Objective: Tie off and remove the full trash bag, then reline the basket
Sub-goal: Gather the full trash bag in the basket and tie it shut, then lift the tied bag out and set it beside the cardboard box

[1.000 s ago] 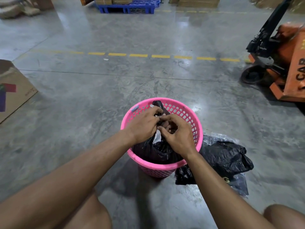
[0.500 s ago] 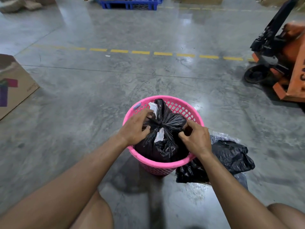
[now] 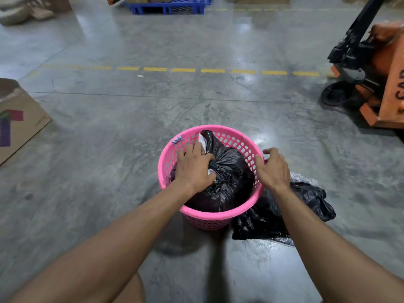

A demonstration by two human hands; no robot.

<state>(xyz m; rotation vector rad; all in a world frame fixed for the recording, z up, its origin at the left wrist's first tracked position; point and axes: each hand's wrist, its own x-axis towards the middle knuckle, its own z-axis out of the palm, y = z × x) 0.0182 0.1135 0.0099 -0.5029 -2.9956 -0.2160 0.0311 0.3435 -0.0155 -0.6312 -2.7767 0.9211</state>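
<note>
Letting go, right hand (image 3: 274,170) is opening beside the basket (image 3: 218,212); left hand (image 3: 194,167) is gripping the tied bag (image 3: 229,182), readying to lift.

I'm counting one pink basket (image 3: 209,217) and one full black trash bag (image 3: 227,184) sitting in it. I'm seeing one more black bag (image 3: 306,202) lying crumpled on the floor just beside the basket, so two black bags total. Two bare hands are showing: left hand (image 3: 194,169), right hand (image 3: 273,169). I'm logging one cardboard box (image 3: 19,119) at left, one blue pallet (image 3: 168,6) at the far end, one orange pallet truck (image 3: 376,79) at right.
</note>
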